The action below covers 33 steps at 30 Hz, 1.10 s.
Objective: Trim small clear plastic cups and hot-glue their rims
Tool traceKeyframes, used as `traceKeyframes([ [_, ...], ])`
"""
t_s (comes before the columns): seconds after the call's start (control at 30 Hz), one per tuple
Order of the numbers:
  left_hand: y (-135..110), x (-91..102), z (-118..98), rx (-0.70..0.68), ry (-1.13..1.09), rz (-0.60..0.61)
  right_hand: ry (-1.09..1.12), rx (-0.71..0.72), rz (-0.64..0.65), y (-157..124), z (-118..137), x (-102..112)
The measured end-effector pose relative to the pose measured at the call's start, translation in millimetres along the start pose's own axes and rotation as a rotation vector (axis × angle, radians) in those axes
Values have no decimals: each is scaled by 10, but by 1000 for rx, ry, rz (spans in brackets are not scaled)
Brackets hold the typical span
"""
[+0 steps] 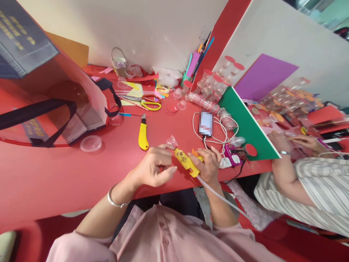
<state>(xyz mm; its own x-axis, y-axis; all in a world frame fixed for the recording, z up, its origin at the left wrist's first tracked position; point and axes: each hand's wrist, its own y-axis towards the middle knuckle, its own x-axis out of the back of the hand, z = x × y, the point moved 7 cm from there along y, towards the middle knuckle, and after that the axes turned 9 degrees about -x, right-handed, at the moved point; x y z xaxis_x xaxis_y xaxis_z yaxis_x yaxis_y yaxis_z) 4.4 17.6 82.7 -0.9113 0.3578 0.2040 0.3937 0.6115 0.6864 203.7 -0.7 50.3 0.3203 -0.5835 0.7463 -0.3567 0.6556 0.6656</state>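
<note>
My right hand point(207, 163) is wrapped round a yellow hot glue gun point(187, 162) with an orange trigger and dark stains on its body. A long whitish glue stick point(220, 196) runs out of its back end over my right forearm. At the gun's nozzle is a small clear plastic cup point(171, 142), tilted. My left hand point(158, 165) is closed, with its fingertips on the cup's near side; part of the grip is hidden. A yellow utility knife point(143, 135) lies on the red table point(117, 171) beyond my left hand.
Scissors point(147, 102) and paper scraps lie farther back. A clear round lid point(91, 143) and a large bag point(89, 120) stand left. A phone point(206, 123) with white cables, a purple power strip point(232, 154), stacked cups point(201, 101) and a green divider point(245, 127) are right. A co-worker's arm point(283, 171) is beyond.
</note>
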Motion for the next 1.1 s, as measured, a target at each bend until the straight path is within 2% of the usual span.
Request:
traceKeyframes([
  [0.33, -17, 5, -20, -19, 5, -4, 108, -94, 26, -68, -117, -76],
  [0.5, -27, -32, -8, -5, -36, 4, 256, -240, 30, -98, -221, -158],
  [0.57, -24, -28, 0, 8, -55, 1, 337, -365, 31, -101, -288, -180],
  [0.63, -22, 19, 27, 40, -106, -45, 480, -560, 84, -126, -375, -244],
  [0.77, -52, 194, 162, 148, -377, -291, 1023, -1068, 267, -286, -437, -509],
  [0.83, -73, 254, 235, 188, -524, -422, 1279, -1235, 325, -331, -360, -612],
  [0.97, -82, 288, 326, 252, -709, -581, 1540, -1399, 359, -343, -206, -685],
  [1.1, -74, 282, 371, 321, -795, -633, 1701, -1531, 274, -378, -112, -698],
])
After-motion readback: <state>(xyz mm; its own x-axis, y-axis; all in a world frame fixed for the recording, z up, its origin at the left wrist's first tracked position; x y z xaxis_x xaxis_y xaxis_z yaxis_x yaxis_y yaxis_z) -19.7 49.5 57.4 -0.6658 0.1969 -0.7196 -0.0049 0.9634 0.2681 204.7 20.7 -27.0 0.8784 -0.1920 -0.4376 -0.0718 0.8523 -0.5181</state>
